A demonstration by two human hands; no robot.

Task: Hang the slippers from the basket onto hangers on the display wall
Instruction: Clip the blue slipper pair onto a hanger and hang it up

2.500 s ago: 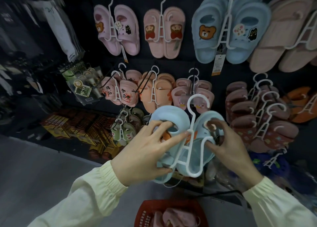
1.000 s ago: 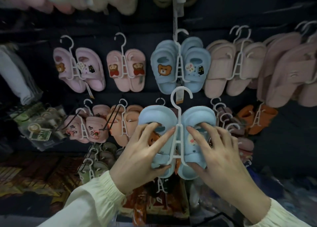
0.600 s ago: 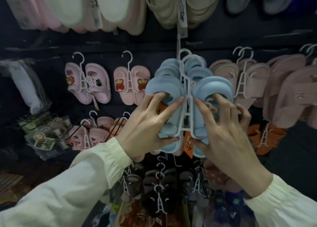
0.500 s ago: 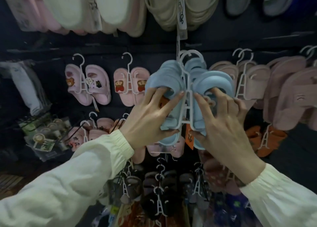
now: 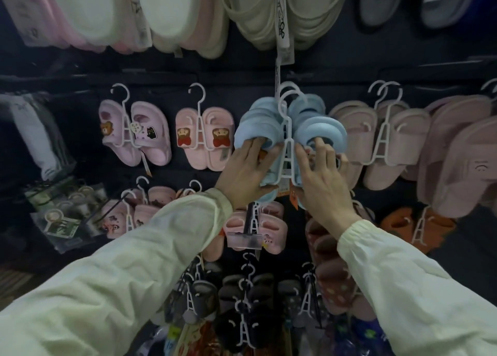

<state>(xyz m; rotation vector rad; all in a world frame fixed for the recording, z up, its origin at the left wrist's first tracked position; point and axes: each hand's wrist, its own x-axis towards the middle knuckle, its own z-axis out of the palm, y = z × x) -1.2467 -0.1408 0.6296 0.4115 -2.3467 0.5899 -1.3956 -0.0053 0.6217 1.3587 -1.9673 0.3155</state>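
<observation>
A pair of light blue slippers [image 5: 258, 131] sits on a white plastic hanger [image 5: 287, 151], held up against the dark display wall [image 5: 220, 86]. Its hook lies in front of another blue pair's hook near the wall peg. My left hand [image 5: 248, 172] grips the left slipper, thumb under its lower edge. My right hand [image 5: 321, 176] grips the right slipper [image 5: 320, 132], fingers over its strap. The basket is out of view.
Pink slipper pairs [image 5: 134, 132] [image 5: 204, 137] hang to the left, dusty pink ones [image 5: 382, 135] to the right. Large cream slippers [image 5: 269, 13] and a long tag [image 5: 282, 27] hang overhead. Dark and red pairs [image 5: 247, 299] crowd the rows below.
Both hands have lifted the blue pair on its hanger from waist height up to the row of hanging blue slippers. The hook now reaches the peg area.
</observation>
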